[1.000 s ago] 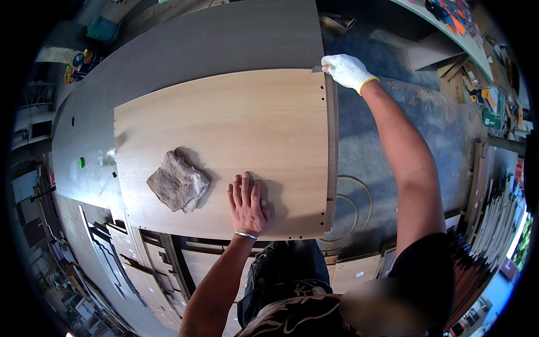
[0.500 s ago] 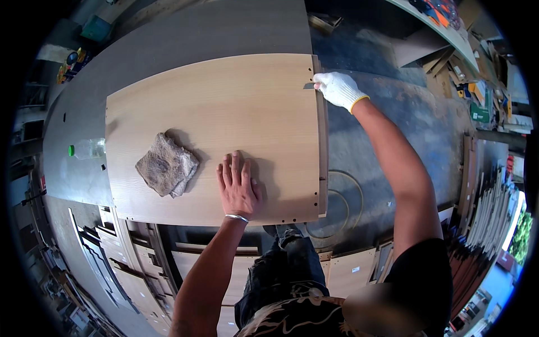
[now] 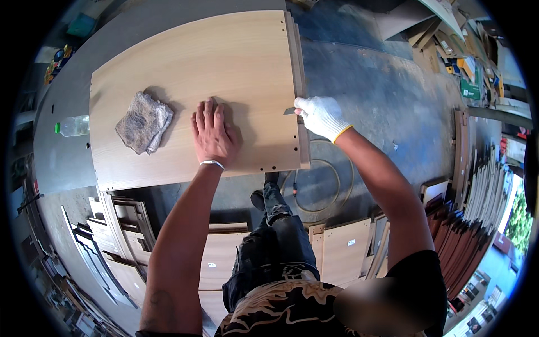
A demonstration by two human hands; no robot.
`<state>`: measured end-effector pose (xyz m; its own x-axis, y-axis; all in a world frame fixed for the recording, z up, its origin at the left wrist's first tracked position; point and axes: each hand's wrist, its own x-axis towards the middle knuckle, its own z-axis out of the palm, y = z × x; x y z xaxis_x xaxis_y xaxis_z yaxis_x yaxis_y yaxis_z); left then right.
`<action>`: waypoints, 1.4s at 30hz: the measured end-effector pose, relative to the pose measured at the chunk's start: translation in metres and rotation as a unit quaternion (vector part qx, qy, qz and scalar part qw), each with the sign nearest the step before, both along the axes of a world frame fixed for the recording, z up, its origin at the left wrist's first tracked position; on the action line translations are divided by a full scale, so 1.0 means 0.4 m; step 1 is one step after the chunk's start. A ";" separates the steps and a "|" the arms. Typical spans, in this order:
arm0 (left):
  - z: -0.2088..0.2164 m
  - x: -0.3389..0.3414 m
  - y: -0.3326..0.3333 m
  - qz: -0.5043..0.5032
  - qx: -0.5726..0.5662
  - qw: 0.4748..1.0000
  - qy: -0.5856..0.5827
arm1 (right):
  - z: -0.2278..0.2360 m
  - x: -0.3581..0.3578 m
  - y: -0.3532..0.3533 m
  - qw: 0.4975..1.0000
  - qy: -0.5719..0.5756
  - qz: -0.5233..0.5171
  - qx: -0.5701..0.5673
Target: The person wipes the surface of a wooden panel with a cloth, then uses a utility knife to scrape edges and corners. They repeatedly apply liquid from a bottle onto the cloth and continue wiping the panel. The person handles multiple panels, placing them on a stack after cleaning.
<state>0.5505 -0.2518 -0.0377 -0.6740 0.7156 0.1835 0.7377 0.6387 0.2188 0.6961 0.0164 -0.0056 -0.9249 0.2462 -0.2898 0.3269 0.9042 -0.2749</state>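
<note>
A light wood-grain panel [image 3: 241,62] lies flat on top of other boards, its right edge drilled with small dark holes. Bare and spread flat, my left hand [image 3: 214,132] presses on the panel near its front edge. In a white knit glove, my right hand [image 3: 320,115] is closed at the panel's right edge. A small dark flat blade [image 3: 289,111] sticks out from its fingers over that edge; any handle is hidden in the glove. Left of my bare hand rests a folded grey-brown rag [image 3: 144,123].
A clear bottle with a green cap [image 3: 73,126] lies on the grey surface [image 3: 59,157] at the left. Coiled hose [image 3: 323,210] is on the floor by my feet. Boards [image 3: 348,250] stand nearby, and dark red strips [image 3: 460,247] are stacked at the right.
My gloved right hand has come nearer along the panel's right edge with the blade. The view has shifted, so the panel sits higher and further left. My left hand stays flat on it.
</note>
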 end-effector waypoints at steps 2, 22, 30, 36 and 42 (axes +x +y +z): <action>-0.003 -0.001 0.001 0.002 -0.008 1.000 0.013 | 0.011 0.041 -0.040 1.000 -0.013 -0.010 -0.004; -0.022 0.002 0.000 0.005 0.001 1.000 0.029 | -0.149 0.622 -0.549 0.963 0.096 -0.229 -0.104; -0.027 -0.013 -0.017 -0.006 -0.047 0.998 0.043 | -0.050 0.401 -0.532 0.854 0.281 -0.401 -0.177; -0.030 -0.029 -0.025 -0.061 -0.063 0.996 0.034 | -0.069 0.347 -0.401 0.902 0.172 -0.372 -0.132; -0.019 -0.031 -0.034 -0.080 -0.053 0.995 0.026 | -0.069 0.350 -0.370 0.928 0.193 -0.297 -0.113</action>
<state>0.5382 -0.2653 -0.0455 -0.5407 0.8306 0.1333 0.8408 0.5289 0.1152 0.8361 -0.1317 -0.0333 -0.6918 0.7186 -0.0709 0.5859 0.5013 -0.6367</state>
